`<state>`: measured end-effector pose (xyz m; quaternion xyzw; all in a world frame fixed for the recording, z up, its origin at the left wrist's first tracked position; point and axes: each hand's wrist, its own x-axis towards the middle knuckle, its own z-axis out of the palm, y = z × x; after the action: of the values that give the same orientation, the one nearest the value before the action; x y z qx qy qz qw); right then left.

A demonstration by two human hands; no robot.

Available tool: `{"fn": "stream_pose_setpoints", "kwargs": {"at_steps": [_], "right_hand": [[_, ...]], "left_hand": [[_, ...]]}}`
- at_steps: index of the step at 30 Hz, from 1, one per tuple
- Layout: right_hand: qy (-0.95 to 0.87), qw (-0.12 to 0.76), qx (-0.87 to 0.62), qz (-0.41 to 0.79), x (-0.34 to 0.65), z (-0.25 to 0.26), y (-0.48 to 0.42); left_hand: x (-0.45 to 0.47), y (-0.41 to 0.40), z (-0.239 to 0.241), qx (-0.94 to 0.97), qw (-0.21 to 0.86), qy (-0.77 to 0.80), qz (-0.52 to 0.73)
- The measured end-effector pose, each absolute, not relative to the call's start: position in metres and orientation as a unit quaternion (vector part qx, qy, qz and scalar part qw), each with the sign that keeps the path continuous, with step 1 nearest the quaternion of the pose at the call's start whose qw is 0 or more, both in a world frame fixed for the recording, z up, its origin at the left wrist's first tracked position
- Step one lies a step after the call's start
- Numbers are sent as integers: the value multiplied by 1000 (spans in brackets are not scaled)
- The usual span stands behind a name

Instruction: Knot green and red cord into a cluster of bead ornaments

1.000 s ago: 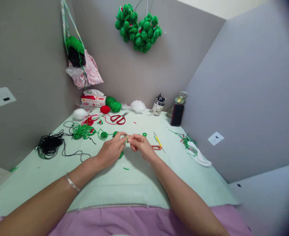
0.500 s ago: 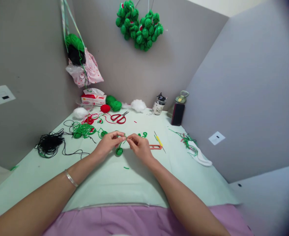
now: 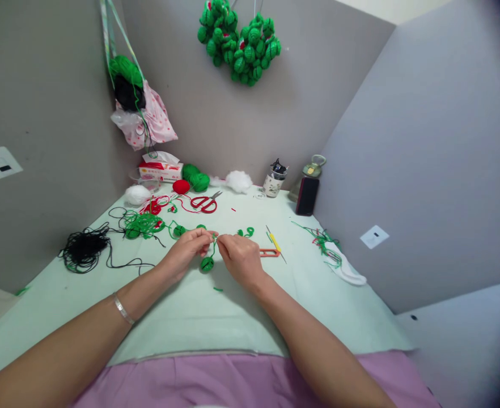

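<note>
Right now both forearms reach forward over the pale green counter and converge, so that the hands meet on the person's side of the red-handled scissors. The left hand comes in from the left, palm turned down and wrist bent slightly inward. Its thumb and forefinger are pressed together on a thin green yarn strand, and a silver bracelet sits on that forearm. The right hand faces it, back of the hand up and fingers curled, pinching the same strand just beside the left fingertips. A small green crocheted ball hangs from the strand below the two pinches, straight toward the person from the scissors. Whether it rests on the counter cannot be told.

Right of the scissors and nearer the person lie a flat orange-red tool and a yellow-handled crochet hook, just beside the right hand. Left of the scissors sits a loose green yarn tangle, and farther left a black yarn tangle. Behind the scissors, by the wall, are a red yarn ball and a white tuft of stuffing. A black phone stands well to their right. High above the scissors a cluster of green crocheted balls hangs on the grey wall.
</note>
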<state>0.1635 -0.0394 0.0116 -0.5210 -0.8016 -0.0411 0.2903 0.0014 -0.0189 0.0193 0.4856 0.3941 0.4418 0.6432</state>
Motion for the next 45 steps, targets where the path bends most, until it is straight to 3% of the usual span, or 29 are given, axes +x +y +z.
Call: {"fn": "stream_pose_setpoints", "kwargs": {"at_steps": [15, 21, 28, 33, 37, 45], "right_hand": [[-752, 347, -550, 108, 167, 18, -39], [-684, 398, -569, 222, 174, 15, -29], [-656, 413, -593, 219, 182, 15, -22], [-622, 447, -569, 299, 190, 14, -15], [-630, 458, -521, 349, 187, 20, -19], [-563, 513, -451, 465, 184, 37, -28]], "left_hand": [[0, -16, 15, 510, 622, 394, 446], [-2, -15, 15, 474, 654, 374, 456], [-5, -16, 16, 461, 670, 349, 466], [-4, -16, 21, 475, 687, 316, 450], [-4, -18, 22, 514, 638, 342, 459], [1, -21, 23, 633, 628, 341, 296]]}}
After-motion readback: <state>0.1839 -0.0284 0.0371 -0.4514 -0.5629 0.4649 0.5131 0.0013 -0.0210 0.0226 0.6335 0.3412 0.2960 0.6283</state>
